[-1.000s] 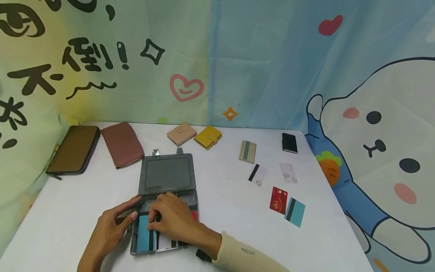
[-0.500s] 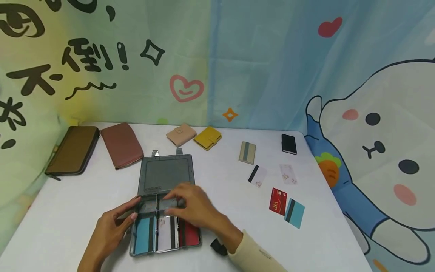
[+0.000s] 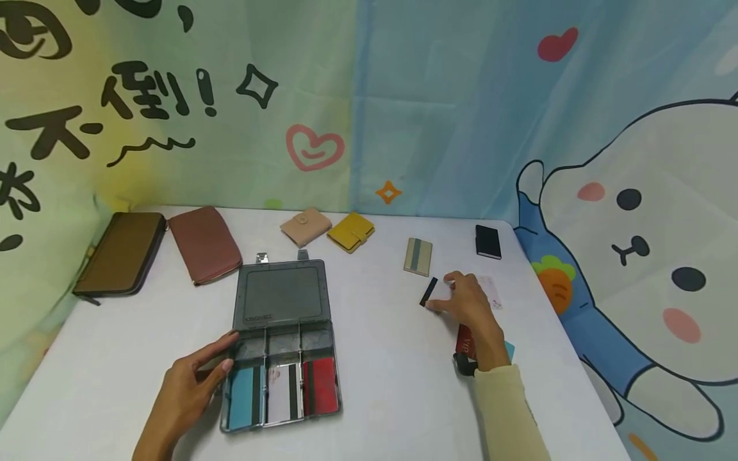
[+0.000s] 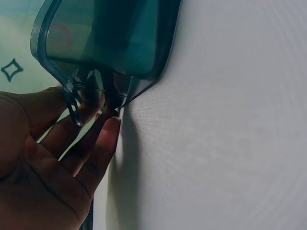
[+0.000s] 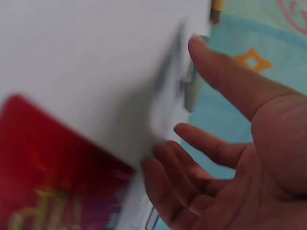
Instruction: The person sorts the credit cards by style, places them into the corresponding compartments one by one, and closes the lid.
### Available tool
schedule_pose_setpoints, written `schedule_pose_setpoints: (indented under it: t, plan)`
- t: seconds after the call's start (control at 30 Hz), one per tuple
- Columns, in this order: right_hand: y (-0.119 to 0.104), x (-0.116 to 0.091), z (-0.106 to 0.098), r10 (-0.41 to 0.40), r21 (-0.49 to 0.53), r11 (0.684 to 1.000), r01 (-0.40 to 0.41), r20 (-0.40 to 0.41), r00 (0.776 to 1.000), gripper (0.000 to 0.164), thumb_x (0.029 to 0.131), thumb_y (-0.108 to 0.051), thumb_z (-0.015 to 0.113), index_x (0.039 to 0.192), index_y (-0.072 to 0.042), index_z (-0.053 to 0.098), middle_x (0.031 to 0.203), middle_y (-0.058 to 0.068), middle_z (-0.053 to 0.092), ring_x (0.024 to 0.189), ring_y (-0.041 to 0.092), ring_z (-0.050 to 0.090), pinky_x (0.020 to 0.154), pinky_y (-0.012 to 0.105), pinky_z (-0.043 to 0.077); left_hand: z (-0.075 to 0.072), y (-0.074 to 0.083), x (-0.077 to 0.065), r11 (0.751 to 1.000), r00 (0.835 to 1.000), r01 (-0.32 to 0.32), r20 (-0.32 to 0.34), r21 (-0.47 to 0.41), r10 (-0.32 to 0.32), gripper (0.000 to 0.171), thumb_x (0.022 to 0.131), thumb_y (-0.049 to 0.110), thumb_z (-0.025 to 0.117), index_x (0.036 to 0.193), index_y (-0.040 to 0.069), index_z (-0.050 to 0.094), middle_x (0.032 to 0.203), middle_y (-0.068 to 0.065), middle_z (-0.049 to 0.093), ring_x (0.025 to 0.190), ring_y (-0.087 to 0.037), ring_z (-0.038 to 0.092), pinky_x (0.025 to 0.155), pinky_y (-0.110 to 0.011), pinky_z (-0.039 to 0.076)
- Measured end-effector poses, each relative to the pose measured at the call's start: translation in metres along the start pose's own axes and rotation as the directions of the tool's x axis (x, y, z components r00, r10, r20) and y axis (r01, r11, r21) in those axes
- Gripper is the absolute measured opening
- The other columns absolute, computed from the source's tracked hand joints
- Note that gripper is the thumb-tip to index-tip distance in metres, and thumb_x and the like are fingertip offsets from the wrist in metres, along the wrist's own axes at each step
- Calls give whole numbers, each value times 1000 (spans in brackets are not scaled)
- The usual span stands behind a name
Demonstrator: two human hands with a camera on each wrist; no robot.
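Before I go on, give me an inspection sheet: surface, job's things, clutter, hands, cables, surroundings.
Surface: white table.
Job's things: open box holding blue card, white card, red card; right of it, black-striped card, pale card, loose red card, loose blue card.
Clutter: brown case, maroon case, tan wallet, yellow wallet, beige holder, black holder.
Hands: left hand touching box's left edge; right hand at black-striped card.
Cables: nothing seen.
Surroundings: printed cloth behind.

Pale yellow right sleeve point(image 3: 509, 413); black wrist device point(image 3: 464, 365).
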State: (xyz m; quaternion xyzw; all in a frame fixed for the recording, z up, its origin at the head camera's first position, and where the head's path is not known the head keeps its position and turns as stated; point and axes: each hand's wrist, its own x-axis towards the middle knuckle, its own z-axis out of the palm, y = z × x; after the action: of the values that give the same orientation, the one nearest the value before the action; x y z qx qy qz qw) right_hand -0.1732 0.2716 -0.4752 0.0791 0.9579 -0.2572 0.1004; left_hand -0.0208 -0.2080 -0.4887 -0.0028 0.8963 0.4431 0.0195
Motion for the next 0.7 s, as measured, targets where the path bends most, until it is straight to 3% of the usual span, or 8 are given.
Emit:
schedule_pose_setpoints:
  t: [0.07, 0.17, 0.27, 0.37, 0.47, 0.53, 0.7]
  plan:
    - [5, 5, 3, 30, -17, 999, -30, -5, 1000, 76, 76, -36, 86, 136, -4, 52, 124, 23, 49, 106, 36, 52, 83, 47, 53, 0, 0, 1, 1000, 1000, -6, -7, 2, 6, 45, 97, 17, 65, 142, 22, 57, 147, -8, 55, 131, -35, 55, 90, -37, 61]
    - [4, 6, 9, 7, -24, 1000, -7, -8, 1000, 68, 73, -34, 89, 125, -4, 55, 116, 20, 49, 98, 32, 51, 76, 41, 51, 1, 0, 1, 1000, 1000, -4, -4, 2, 4, 45, 97, 16, 65, 142, 22, 57, 147, -7, 55, 131, -34, 55, 91, -38, 61]
    - [-4, -1, 16, -87, 35, 996, 86, 12, 996, 58, 75, -24, 89, 119, -10, 53, 107, 14, 52, 91, 27, 52, 71, 34, 48, 0, 1, 1, 1000, 1000, 12, 6, -3, -12, 46, 97, 17, 65, 142, 23, 57, 147, -9, 54, 131, -37, 55, 93, -41, 60]
    - [-18, -14, 27, -223, 142, 965, 220, 10, 975, 47, 80, -15, 84, 116, -16, 54, 101, 9, 55, 82, 21, 53, 63, 29, 48, -1, 2, 0, 1000, 1000, 26, 14, -6, -26, 46, 97, 18, 65, 142, 23, 56, 148, -11, 53, 131, -39, 55, 94, -44, 59]
    - [-35, -34, 39, -334, 251, 913, 323, -1, 943, 34, 86, -12, 79, 114, -22, 63, 101, 5, 58, 75, 18, 56, 59, 24, 51, -2, 2, 0, 1000, 1000, 24, 13, -2, -24, 46, 97, 18, 65, 142, 22, 56, 148, -12, 53, 131, -39, 55, 93, -44, 59]
    - [-50, -50, 45, -375, 344, 871, 351, 2, 927, 30, 87, -11, 77, 113, -23, 67, 99, 3, 60, 69, 19, 61, 57, 23, 55, -1, 2, 0, 1000, 1000, 17, 13, 7, -18, 46, 98, 18, 65, 143, 22, 56, 148, -11, 53, 131, -39, 55, 93, -43, 60]
    - [-87, -83, 59, -482, 586, 714, 384, 12, 876, 25, 89, -7, 73, 111, -19, 71, 92, 2, 66, 63, 23, 70, 59, 31, 63, 0, 2, 1, 999, 1000, 26, 10, 33, -26, 46, 98, 17, 64, 143, 22, 56, 148, -7, 54, 133, -37, 53, 92, -39, 60]
